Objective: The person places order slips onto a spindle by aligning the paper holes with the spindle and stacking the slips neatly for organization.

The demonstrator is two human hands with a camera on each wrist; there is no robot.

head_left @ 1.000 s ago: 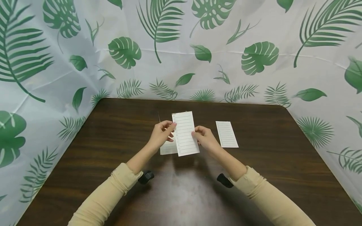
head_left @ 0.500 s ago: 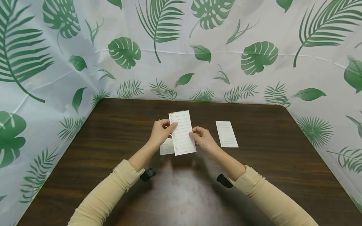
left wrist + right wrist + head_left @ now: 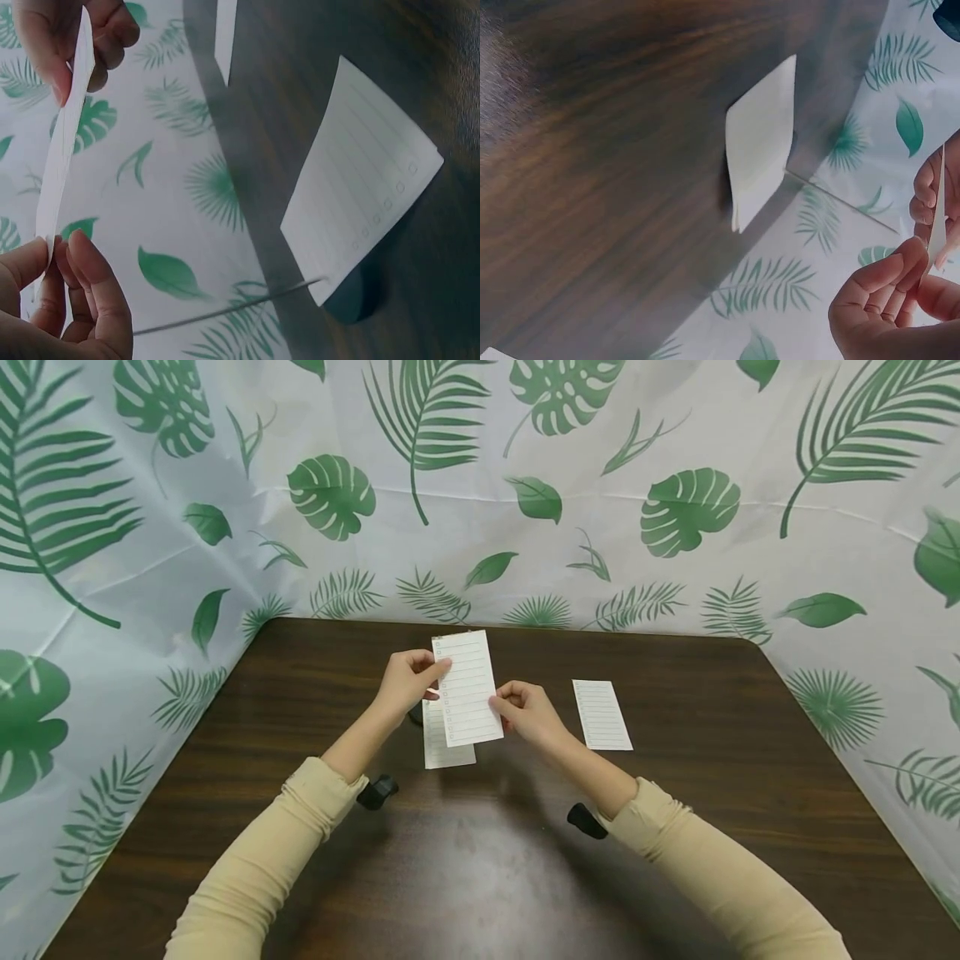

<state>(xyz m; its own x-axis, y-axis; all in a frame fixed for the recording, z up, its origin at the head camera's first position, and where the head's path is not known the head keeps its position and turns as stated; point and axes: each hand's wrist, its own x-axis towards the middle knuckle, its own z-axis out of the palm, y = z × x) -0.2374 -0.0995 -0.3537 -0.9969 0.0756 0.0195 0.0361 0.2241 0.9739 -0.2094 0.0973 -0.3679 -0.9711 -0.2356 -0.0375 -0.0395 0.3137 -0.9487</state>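
Note:
My left hand (image 3: 405,681) pinches a lined checklist sheet (image 3: 468,693) by its upper left edge. On the sheet's lower right edge, the thumb and fingers of my right hand (image 3: 528,714) pinch it too. The sheet is held raised above the table, its lined side facing the head camera. Behind and below it is another lined sheet (image 3: 367,165). In the left wrist view, a thin metal rod (image 3: 225,309) meets that sheet near one corner, with a dark base (image 3: 362,296) beneath. The held sheet and left hand hide most of the rod in the head view.
To the right, a third lined sheet (image 3: 602,714) lies flat on the dark wooden table (image 3: 712,793). A leaf-patterned curtain (image 3: 450,543) hangs behind the table and along its sides. Black wrist cameras (image 3: 377,792) sit below the sleeves.
Both hands have moved left and away from the body, carrying the held sheet along. More of the sheet beneath now shows. The sheet on the right has stayed put.

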